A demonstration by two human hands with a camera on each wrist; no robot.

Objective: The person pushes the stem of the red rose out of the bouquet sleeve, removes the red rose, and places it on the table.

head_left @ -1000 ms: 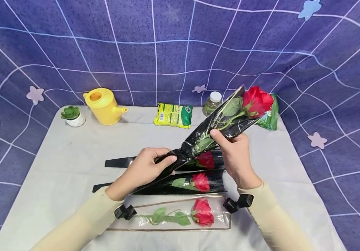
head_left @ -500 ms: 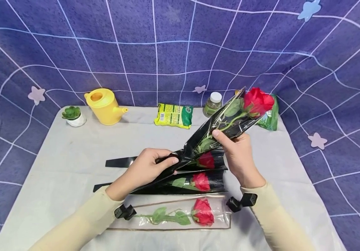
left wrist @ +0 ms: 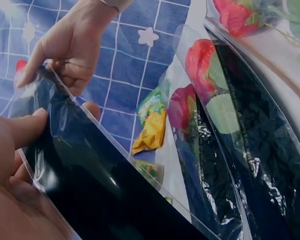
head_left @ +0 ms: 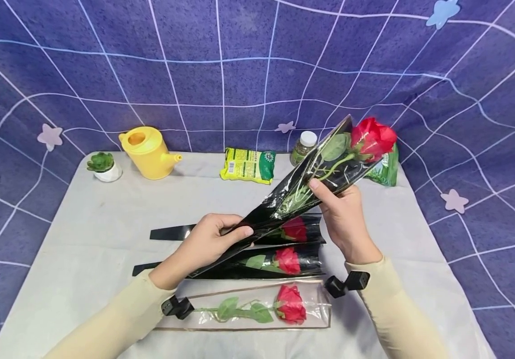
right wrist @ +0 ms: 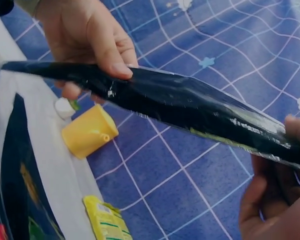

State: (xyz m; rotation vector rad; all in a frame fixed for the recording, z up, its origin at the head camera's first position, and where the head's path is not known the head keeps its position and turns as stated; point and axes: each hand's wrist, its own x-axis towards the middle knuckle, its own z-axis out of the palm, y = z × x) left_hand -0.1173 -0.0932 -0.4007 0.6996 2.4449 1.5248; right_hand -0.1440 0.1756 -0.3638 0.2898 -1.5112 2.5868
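Both hands hold one red rose [head_left: 373, 138] in a black and clear plastic sleeve [head_left: 279, 199], slanting up to the right over the table. My left hand [head_left: 210, 239] pinches the narrow lower part of the sleeve, thumb on top. Higher up, my right hand [head_left: 344, 214] grips the wider part just below the bloom, its thumb on the clear front. In the right wrist view the sleeve [right wrist: 190, 100] stretches smoothly between the two hands. Beneath it lie two more roses in black sleeves, one rose [head_left: 287, 260] nearer and one rose [head_left: 295, 229] partly covered.
Closest to me lies a rose [head_left: 290, 304] in a clear sleeve with a brown edge. Along the back stand a potted succulent [head_left: 101, 165], a yellow watering can [head_left: 149, 152], a yellow-green packet [head_left: 248, 164], a white-capped jar [head_left: 304, 147] and a green packet [head_left: 386, 167].
The twisted, bunched spot in the sleeve by my left hand has straightened out flat. My right hand and the bloom have shifted slightly up and to the right.
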